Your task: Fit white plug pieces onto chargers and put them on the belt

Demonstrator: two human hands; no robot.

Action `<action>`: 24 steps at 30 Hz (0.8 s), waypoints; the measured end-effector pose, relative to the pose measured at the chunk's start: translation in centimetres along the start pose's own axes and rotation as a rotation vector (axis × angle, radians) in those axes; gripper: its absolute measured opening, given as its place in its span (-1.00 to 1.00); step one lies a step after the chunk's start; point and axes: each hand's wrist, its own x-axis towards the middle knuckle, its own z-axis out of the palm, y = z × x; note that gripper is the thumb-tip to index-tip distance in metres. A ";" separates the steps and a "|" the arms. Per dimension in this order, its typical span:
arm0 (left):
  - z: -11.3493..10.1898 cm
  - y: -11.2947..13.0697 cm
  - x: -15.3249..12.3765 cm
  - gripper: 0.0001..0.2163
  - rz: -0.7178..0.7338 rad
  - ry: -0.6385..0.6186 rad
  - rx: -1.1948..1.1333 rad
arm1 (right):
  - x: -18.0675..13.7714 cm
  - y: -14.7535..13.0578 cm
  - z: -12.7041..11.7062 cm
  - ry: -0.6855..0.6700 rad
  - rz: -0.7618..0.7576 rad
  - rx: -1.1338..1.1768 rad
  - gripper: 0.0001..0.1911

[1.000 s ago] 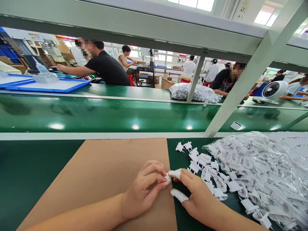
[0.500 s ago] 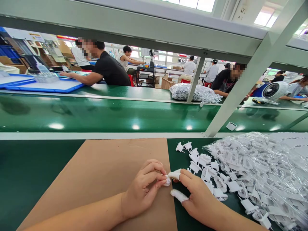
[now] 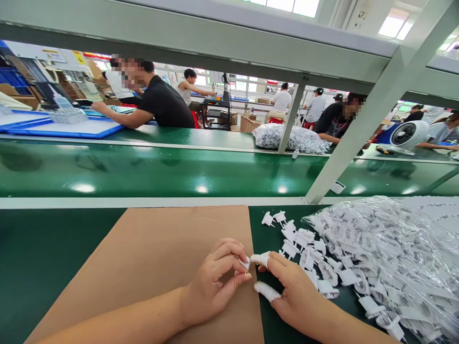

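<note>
My left hand (image 3: 215, 282) rests on the brown cardboard sheet (image 3: 154, 253), its fingers curled in a pinch round a small white plastic part (image 3: 245, 263). My right hand (image 3: 292, 291) lies beside it on the green bench, with white tape wrapped on the thumb and forefinger; the taped forefinger tip touches the same part. Loose white plastic parts (image 3: 304, 248) lie scattered just right of my hands, spilling out of a clear plastic bag (image 3: 387, 253) full of them.
A green conveyor belt (image 3: 161, 169) runs across beyond a white rail, with a small white piece (image 3: 337, 187) riding on it. A slanted frame post (image 3: 362, 119) rises at the right. Across the belt sit several workers, another bag of parts (image 3: 290, 138), blue trays (image 3: 71, 126) and a fan (image 3: 409, 134).
My left fingers have shifted the white part slightly in the pinch. The small white piece on the belt has drifted left. The worker in black across the belt has moved an arm.
</note>
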 end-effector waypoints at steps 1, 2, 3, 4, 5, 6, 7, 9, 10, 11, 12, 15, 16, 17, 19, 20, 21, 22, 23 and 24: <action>0.0 0.0 -0.1 -0.86 0.003 -0.005 -0.010 | 0.0 0.0 0.0 -0.001 0.000 0.000 -0.78; 0.1 -0.1 -0.1 -0.87 0.006 -0.009 -0.020 | -0.1 0.0 0.0 -0.001 -0.001 0.000 -0.78; 0.1 -0.1 -0.2 -0.86 0.011 -0.011 -0.027 | -0.1 0.0 0.0 0.000 -0.001 0.000 -0.78; 0.1 -0.1 -0.3 -0.86 0.012 -0.013 -0.029 | -0.1 0.0 0.0 0.001 0.000 -0.003 -0.79; 0.2 -0.2 -0.3 -0.84 0.009 -0.014 -0.029 | -0.1 0.0 0.0 0.003 0.001 -0.006 -0.80; 0.2 -0.3 -0.4 -0.83 0.002 -0.012 -0.026 | -0.1 0.0 0.0 0.004 0.003 -0.010 -0.81; 0.2 -0.3 -0.4 -0.81 -0.008 -0.008 -0.025 | -0.1 0.0 0.0 0.003 0.008 -0.014 -0.81; 0.2 -0.4 -0.3 -0.80 -0.030 0.005 -0.029 | -0.1 0.0 -0.1 -0.006 0.018 -0.014 -0.82; 0.2 -0.4 -0.3 -0.79 -0.039 0.011 -0.033 | -0.1 0.0 -0.1 -0.014 0.023 -0.010 -0.82; 0.2 -0.4 -0.2 -0.78 -0.047 0.015 -0.036 | -0.1 0.0 -0.1 -0.022 0.026 -0.005 -0.82; 0.1 -0.4 -0.2 -0.77 -0.055 0.013 -0.036 | -0.1 0.0 -0.1 -0.030 0.030 -0.002 -0.82; 0.1 -0.4 -0.1 -0.77 -0.064 -0.006 -0.033 | -0.1 0.0 -0.1 -0.040 0.035 0.003 -0.80; 0.1 -0.3 -0.1 -0.79 -0.060 -0.011 -0.036 | -0.1 0.0 -0.1 -0.036 0.035 0.005 -0.79; 0.0 -0.2 -0.1 -0.82 -0.052 -0.012 -0.042 | -0.1 0.0 -0.1 -0.030 0.033 0.010 -0.79; 0.0 -0.1 -0.1 -0.86 -0.028 -0.007 -0.052 | -0.1 0.1 0.0 -0.020 0.027 0.030 -0.78; 0.1 -0.1 -0.1 -0.86 -0.016 -0.005 -0.054 | -0.2 0.1 0.0 -0.017 0.024 0.041 -0.78; 0.1 -0.1 -0.1 -0.85 -0.004 -0.002 -0.054 | -0.2 0.1 0.0 -0.016 0.025 0.048 -0.78; 0.1 -0.1 -0.1 -0.85 0.003 0.000 -0.051 | -0.2 0.1 0.0 -0.017 0.027 0.050 -0.78; 0.1 -0.1 -0.1 -0.85 0.003 0.000 -0.047 | -0.2 0.0 0.0 -0.019 0.030 0.047 -0.78; 0.1 -0.1 -0.1 -0.84 0.001 0.001 -0.042 | -0.2 0.0 0.0 -0.019 0.034 0.041 -0.79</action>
